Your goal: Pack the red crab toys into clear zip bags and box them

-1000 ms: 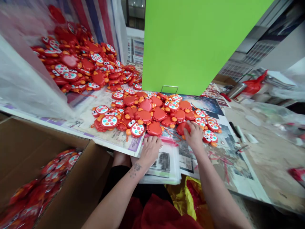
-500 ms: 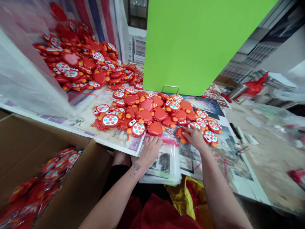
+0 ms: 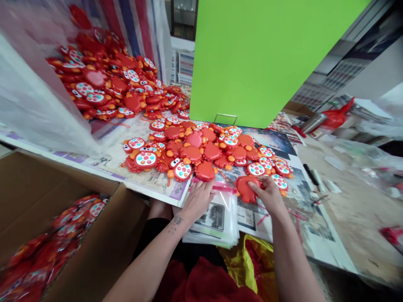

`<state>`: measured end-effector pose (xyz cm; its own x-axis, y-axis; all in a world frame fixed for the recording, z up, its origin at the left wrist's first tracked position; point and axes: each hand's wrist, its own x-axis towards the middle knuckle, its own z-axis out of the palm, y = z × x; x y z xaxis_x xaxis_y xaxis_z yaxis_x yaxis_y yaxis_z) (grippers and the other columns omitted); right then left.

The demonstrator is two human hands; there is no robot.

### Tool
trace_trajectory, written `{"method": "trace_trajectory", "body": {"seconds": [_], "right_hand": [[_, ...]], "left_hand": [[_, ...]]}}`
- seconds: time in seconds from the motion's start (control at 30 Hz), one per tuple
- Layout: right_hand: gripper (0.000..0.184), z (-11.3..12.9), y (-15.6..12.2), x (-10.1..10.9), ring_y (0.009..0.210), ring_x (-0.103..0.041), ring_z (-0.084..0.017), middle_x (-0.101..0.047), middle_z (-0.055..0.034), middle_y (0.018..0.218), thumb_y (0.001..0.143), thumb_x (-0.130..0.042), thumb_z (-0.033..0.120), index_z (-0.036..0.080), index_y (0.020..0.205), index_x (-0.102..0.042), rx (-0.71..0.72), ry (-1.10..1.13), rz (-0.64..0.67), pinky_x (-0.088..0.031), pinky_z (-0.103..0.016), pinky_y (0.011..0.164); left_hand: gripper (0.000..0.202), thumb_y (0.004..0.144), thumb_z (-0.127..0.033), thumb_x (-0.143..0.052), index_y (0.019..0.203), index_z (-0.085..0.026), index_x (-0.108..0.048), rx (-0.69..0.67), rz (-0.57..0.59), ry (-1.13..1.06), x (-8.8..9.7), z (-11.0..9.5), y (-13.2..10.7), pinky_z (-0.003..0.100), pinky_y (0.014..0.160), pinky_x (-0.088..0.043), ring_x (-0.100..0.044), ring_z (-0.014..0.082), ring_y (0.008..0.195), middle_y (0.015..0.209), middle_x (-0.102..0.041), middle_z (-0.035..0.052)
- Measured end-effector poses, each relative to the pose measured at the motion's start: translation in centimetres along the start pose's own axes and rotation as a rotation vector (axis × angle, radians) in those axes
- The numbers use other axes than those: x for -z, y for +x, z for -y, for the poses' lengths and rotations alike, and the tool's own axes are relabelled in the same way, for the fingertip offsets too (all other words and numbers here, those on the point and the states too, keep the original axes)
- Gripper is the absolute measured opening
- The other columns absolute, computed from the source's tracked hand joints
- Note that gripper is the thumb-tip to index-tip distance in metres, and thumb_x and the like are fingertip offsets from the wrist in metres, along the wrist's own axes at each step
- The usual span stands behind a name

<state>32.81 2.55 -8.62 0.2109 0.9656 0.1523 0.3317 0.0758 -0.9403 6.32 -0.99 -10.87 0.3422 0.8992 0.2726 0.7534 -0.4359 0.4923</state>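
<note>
In your right hand (image 3: pixel 270 193) you are grasping one red toy (image 3: pixel 246 188), with the thumb pressed upon its upper face and the other fingers at its right edge, partly hidden from the camera. This toy is located at the near edge of the toy pile (image 3: pixel 192 151), on the printed sheets (image 3: pixel 245 216) which cover the table, just to the right of the clear plastic bags (image 3: pixel 226 235). It shows you its plain side: a glossy, smooth red surface, of rounded shape, with a wavy outline at the border. Its other side is turned away, but the similar toys around it show how such a face appears: a white oval panel (image 3: pixel 256 169) with raised dots in red and turquoise, round white eyes with black pupils, and orange claws. A thin orange cord (image 3: pixel 225 176) lies to its left; I cannot tell if it belongs to this toy. Your left hand (image 3: pixel 199 198) lies palm down over the bags, near their pink strip (image 3: pixel 225 187), with the fingers stretched forward; whether they pinch a bag, I cannot tell. Beside you, on the left, the cardboard box (image 3: pixel 118 199) contains more toys, which are in shiny clear wrapping.
</note>
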Motion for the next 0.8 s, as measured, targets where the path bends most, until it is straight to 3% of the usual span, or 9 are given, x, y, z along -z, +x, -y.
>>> {"method": "trace_trajectory", "body": {"seconds": [0.13, 0.23, 0.3, 0.37, 0.47, 0.6, 0.67, 0.8], "right_hand": [[0.051, 1.2, -0.7, -1.2, 0.091, -0.067, -0.024, -0.068, -0.0089, 0.110, 0.077, -0.067, 0.059, 0.025, 0.113, -0.056, 0.024, 0.271, 0.031, -0.056, -0.038, 0.075], [0.046, 2.2, -1.2, -3.0, 0.098, -0.066, -0.025, -0.067, -0.0099, 0.114, 0.081, -0.061, 0.060, 0.026, 0.111, -0.057, 0.055, 0.344, 0.099, -0.055, -0.040, 0.080], [0.043, 2.6, -1.3, -4.4, 0.097, -0.066, -0.025, -0.067, -0.0095, 0.113, 0.082, -0.062, 0.057, 0.025, 0.110, -0.056, 0.062, 0.353, 0.118, -0.055, -0.041, 0.083], [0.043, 2.6, -1.3, -5.7, 0.095, -0.065, -0.024, -0.066, -0.0091, 0.111, 0.081, -0.064, 0.054, 0.024, 0.109, -0.056, 0.066, 0.312, 0.127, -0.054, -0.041, 0.083], [0.043, 2.2, -1.3, -7.1, 0.092, -0.062, -0.023, -0.065, -0.0078, 0.104, 0.078, -0.068, 0.053, 0.021, 0.104, -0.057, 0.067, 0.164, 0.129, -0.053, -0.039, 0.081], [0.044, 1.8, -1.3, -8.0, 0.090, -0.060, -0.022, -0.064, -0.0058, 0.099, 0.077, -0.066, 0.056, 0.020, 0.100, -0.058, 0.070, 0.033, 0.122, -0.051, -0.039, 0.082], [0.044, 1.7, -1.2, -8.1, 0.089, -0.059, -0.022, -0.064, -0.0055, 0.097, 0.078, -0.065, 0.057, 0.020, 0.100, -0.058, 0.087, -0.011, 0.117, -0.050, -0.039, 0.083], [0.044, 1.3, -1.0, -8.2, 0.087, -0.059, -0.021, -0.063, -0.0058, 0.097, 0.081, -0.061, 0.058, 0.020, 0.103, -0.056, 0.115, -0.041, 0.118, -0.052, -0.039, 0.080]], "left_hand": [[0.055, 0.097, -0.032, -0.047, 0.147, -0.018, -0.030, 0.033, 0.024, -0.005, 0.1, -0.1, 0.0, 0.039, 0.095, -0.041, -0.053, 0.0252, 0.111, 0.120, -0.063, 0.0100], [0.058, 0.095, -0.029, -0.050, 0.148, -0.016, -0.029, 0.036, 0.022, 0.010, 0.3, -0.2, 0.0, 0.038, 0.092, -0.043, -0.052, 0.0249, 0.109, 0.117, -0.063, 0.0104], [0.046, 0.096, -0.024, -0.048, 0.140, -0.017, -0.040, 0.008, 0.020, 0.040, 0.3, -0.2, 0.0, 0.037, 0.091, -0.043, -0.052, 0.0241, 0.106, 0.113, -0.063, 0.0089], [0.027, 0.096, -0.020, -0.045, 0.121, -0.018, -0.056, -0.041, 0.029, 0.088, 0.3, -0.2, -0.1, 0.038, 0.090, -0.042, -0.052, 0.0237, 0.103, 0.106, -0.063, 0.0068], [0.020, 0.098, -0.025, -0.043, 0.100, -0.019, -0.062, -0.108, 0.014, 0.125, 0.2, -0.2, -0.4, 0.039, 0.089, -0.043, -0.052, 0.0231, 0.098, 0.098, -0.062, 0.0056], [0.018, 0.097, -0.023, -0.045, 0.101, -0.020, -0.062, -0.222, -0.052, 0.118, 0.3, -0.3, -0.9, 0.039, 0.098, -0.040, -0.048, 0.0227, 0.113, 0.117, -0.060, 0.0066], [0.017, 0.096, -0.019, -0.046, 0.105, -0.021, -0.061, -0.294, -0.028, 0.110, 0.4, -0.4, -1.0, 0.040, 0.103, -0.038, -0.045, 0.0226, 0.121, 0.126, -0.057, 0.0063], [0.017, 0.095, -0.015, -0.048, 0.107, -0.019, -0.059, -0.306, 0.099, 0.104, 0.6, -0.5, -0.7, 0.034, 0.092, -0.044, -0.054, 0.0195, 0.103, 0.112, -0.060, 0.0058]]}}
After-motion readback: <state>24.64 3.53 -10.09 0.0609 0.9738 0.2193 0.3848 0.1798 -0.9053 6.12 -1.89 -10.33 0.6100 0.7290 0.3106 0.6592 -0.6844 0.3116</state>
